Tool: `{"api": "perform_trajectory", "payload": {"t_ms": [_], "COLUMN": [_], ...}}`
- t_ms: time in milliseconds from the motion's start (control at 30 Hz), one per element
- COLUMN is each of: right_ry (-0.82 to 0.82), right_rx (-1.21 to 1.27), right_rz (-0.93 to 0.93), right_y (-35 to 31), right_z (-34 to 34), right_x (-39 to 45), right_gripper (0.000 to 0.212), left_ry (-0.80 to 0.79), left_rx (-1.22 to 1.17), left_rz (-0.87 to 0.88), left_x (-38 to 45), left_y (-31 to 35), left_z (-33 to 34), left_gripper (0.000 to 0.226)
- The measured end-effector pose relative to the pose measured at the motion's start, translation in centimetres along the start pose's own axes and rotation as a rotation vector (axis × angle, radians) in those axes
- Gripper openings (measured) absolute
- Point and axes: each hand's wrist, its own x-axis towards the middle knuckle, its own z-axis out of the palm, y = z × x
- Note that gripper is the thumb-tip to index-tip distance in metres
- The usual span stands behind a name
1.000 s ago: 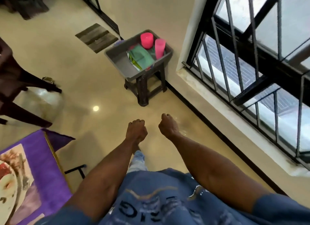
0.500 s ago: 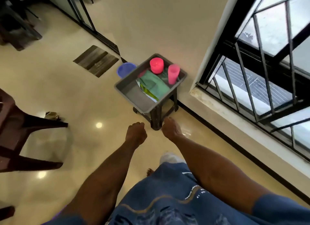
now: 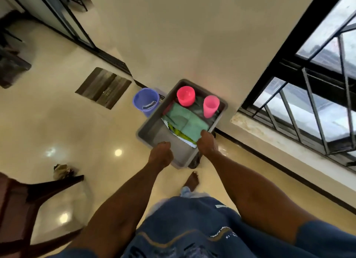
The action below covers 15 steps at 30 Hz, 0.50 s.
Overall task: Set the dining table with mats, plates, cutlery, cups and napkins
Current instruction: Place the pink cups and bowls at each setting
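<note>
A grey plastic bin [image 3: 147, 131] stands on a dark stool [image 3: 195, 162] by the wall. Two pink cups stand upright at its far end, a deeper pink cup [image 3: 185, 95] and a taller pale pink cup [image 3: 211, 106]. A folded green napkin [image 3: 185, 119] lies in the middle on yellow-green and white sheets [image 3: 178, 133]. My left hand [image 3: 160, 154] is curled in a fist over the bin's near rim, holding nothing I can see. My right hand [image 3: 208, 144] is at the bin's right side, touching the napkin's near corner, its fingers hidden.
A purple bucket [image 3: 146, 101] sits on the floor left of the bin. A striped doormat [image 3: 104, 87] lies further left. A dark wooden chair [image 3: 28, 200] is at the lower left. A barred window [image 3: 308, 103] and its ledge run along the right.
I have walked up to the bin, which now lies right under my hands. Both hands moved forward from mid-air to its near end, the right one reaching the napkin.
</note>
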Motion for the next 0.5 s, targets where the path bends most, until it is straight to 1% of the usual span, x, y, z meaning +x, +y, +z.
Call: {"api": "perform_trajectory", "payload": {"t_ms": [100,133,233,300,400,500], "right_ry": [0.0,0.017,0.101,0.129,0.144,0.176], "right_rx": [0.029,0.08,0.203,0.219,0.234,0.291], "right_rz": [0.048,0.077,0.156,0.213,0.261,0.339], "right_y": [-1.3,-1.5,-1.8,-1.7,-1.8,-1.4], "right_z": [-0.5,-0.7,-1.4,-1.7,-1.9,-1.2], "right_x": [3.1,4.1,6.8,8.5,10.8,13.6], "right_gripper": [0.051,0.054,0.059,0.066,0.082,0.086], "left_ry": [-0.04,-0.059,-0.119,-0.144,-0.194,-0.24], "left_rx": [-0.018,-0.021,0.01,0.039,0.049,0.016], "left_rz": [0.07,0.091,0.146,0.2,0.314,0.347], "left_x": [4.0,5.5,9.6,12.7,16.9,21.0], "left_y": [0.2,0.6,2.1,3.2,4.0,4.0], "left_z": [-2.1,-2.7,-4.0,-4.5,-4.4,-4.0], "left_gripper": [0.03,0.032,0.029,0.029,0.036,0.036]}}
